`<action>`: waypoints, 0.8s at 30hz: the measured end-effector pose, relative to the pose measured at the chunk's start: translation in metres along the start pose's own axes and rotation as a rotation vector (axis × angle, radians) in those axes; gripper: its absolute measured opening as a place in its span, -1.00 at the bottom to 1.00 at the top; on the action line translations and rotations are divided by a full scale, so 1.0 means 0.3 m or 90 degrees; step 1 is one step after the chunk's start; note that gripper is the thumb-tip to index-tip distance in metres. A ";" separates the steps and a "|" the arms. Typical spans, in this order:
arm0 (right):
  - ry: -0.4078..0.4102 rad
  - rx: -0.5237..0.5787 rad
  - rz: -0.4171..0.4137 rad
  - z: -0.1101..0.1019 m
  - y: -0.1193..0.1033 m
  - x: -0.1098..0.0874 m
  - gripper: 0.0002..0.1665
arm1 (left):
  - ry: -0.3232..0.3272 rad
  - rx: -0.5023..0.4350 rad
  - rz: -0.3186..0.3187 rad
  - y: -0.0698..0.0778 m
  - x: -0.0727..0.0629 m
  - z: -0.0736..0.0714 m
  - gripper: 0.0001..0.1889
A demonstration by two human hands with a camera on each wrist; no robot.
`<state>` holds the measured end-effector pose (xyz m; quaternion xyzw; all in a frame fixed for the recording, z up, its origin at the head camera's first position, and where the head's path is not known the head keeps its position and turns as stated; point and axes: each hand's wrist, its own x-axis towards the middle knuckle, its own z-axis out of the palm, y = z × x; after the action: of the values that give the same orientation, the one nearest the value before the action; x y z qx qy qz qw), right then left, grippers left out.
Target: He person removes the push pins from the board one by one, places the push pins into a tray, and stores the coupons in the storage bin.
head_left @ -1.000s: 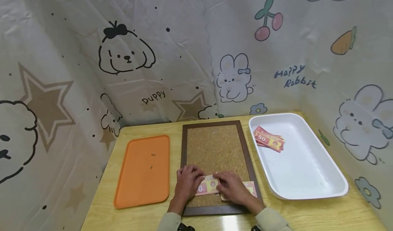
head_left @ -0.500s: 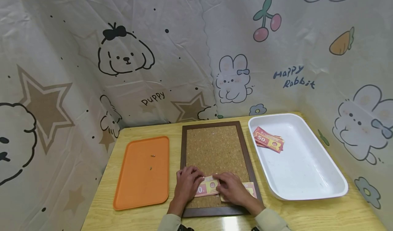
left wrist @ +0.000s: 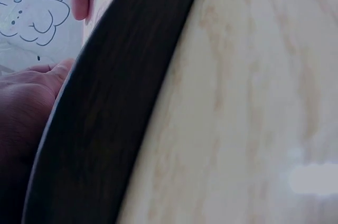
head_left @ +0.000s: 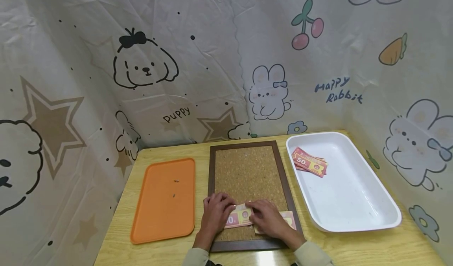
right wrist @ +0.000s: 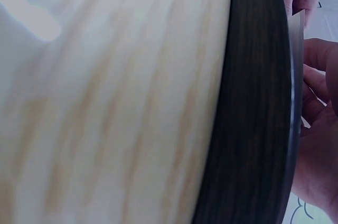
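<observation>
Both hands are over the lower part of a brown-framed cork board (head_left: 247, 171). My left hand (head_left: 214, 214) holds the left end of a pink and yellow paper voucher (head_left: 241, 217), thumb and index finger meeting at its upper edge. The right hand (head_left: 269, 219) pinches the same voucher near its upper right corner. Partly under the right hand, a second voucher (head_left: 289, 219) lies at the board's lower right. A small bright spot shows at the left fingertips. In both wrist views the dark frame edge (left wrist: 111, 86) hides most of the fingers.
An orange tray (head_left: 162, 207) with a few tiny dark bits (head_left: 176, 181) lies left of the board. To the right stands a deep white tub (head_left: 350, 203) with a fanned pile of red 50 vouchers (head_left: 308, 162). Printed curtains (head_left: 212, 61) enclose the wooden table.
The hands and voucher keep nearly the same place on the board. The whole head view has shifted slightly downward.
</observation>
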<state>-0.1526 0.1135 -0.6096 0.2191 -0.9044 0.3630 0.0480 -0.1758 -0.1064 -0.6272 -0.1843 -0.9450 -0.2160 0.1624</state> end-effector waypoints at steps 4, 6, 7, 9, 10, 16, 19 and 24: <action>-0.001 0.003 0.002 -0.002 -0.004 -0.001 -0.54 | 0.001 -0.002 -0.003 0.000 -0.001 0.000 -0.95; 0.000 0.003 0.003 -0.002 -0.004 -0.001 -0.54 | 0.001 -0.002 -0.003 0.000 0.000 -0.001 -0.94; 0.001 0.005 0.004 -0.003 -0.005 -0.001 -0.54 | 0.000 -0.001 -0.003 0.000 0.000 -0.001 -0.94; 0.002 0.006 0.005 -0.003 -0.005 0.000 -0.54 | -0.004 -0.003 -0.006 0.001 0.000 -0.003 -0.93; 0.002 0.008 0.005 -0.003 -0.005 0.000 -0.53 | -0.006 -0.003 -0.007 0.000 0.000 -0.003 -0.93; 0.009 0.003 0.000 0.002 -0.004 0.000 -0.53 | -0.007 -0.003 -0.006 -0.002 -0.002 -0.003 -0.91; 0.018 0.001 -0.008 0.005 -0.002 -0.001 -0.54 | 0.005 0.001 0.004 -0.002 -0.002 -0.003 -0.92; 0.023 0.002 -0.010 0.008 0.000 -0.002 -0.55 | 0.011 0.006 0.007 -0.001 -0.003 0.001 -0.94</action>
<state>-0.1517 0.1120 -0.6114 0.2198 -0.9011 0.3678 0.0670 -0.1751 -0.1067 -0.6278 -0.1873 -0.9434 -0.2125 0.1726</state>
